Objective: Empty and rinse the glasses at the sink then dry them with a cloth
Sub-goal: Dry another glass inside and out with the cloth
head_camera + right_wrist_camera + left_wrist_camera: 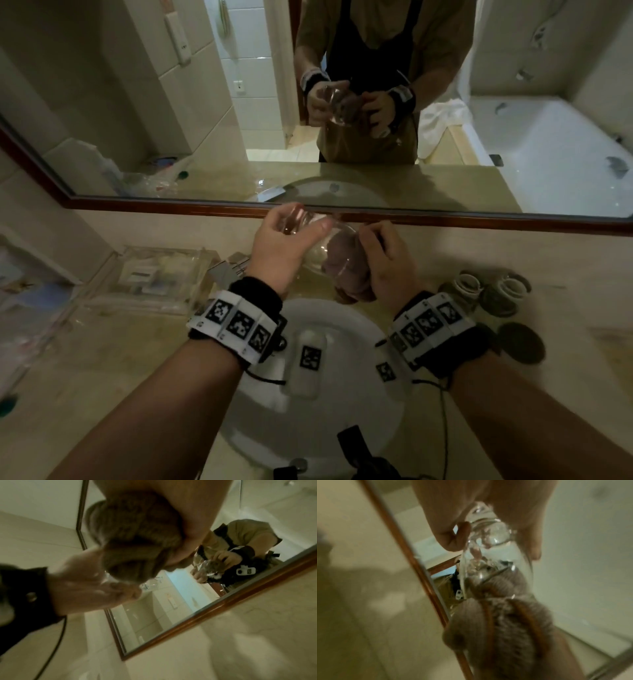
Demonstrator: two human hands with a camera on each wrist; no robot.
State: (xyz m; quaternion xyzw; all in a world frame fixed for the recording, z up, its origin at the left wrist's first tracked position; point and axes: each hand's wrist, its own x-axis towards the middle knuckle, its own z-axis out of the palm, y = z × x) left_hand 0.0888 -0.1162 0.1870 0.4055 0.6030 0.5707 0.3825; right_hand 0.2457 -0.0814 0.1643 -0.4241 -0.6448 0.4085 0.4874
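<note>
A clear glass (320, 251) is held on its side above the sink (342, 335), base to the left. My left hand (291, 236) grips its base end with curled fingers. My right hand (383, 260) holds a grey-brown cloth (346, 270) stuffed into the mouth of the glass. In the left wrist view the glass (488, 545) runs from my left hand (489, 524) down to the cloth (505, 622). From the right wrist, the cloth (133, 536) is bunched under my right hand (173, 545) and hides most of the glass.
A mirror with a brown frame (445, 219) runs just behind the hands. A clear plastic tray (154, 274) sits left of the sink. Round coasters (520, 342) and small rings (486, 287) lie to the right. A metal tap (229, 269) stands behind the basin.
</note>
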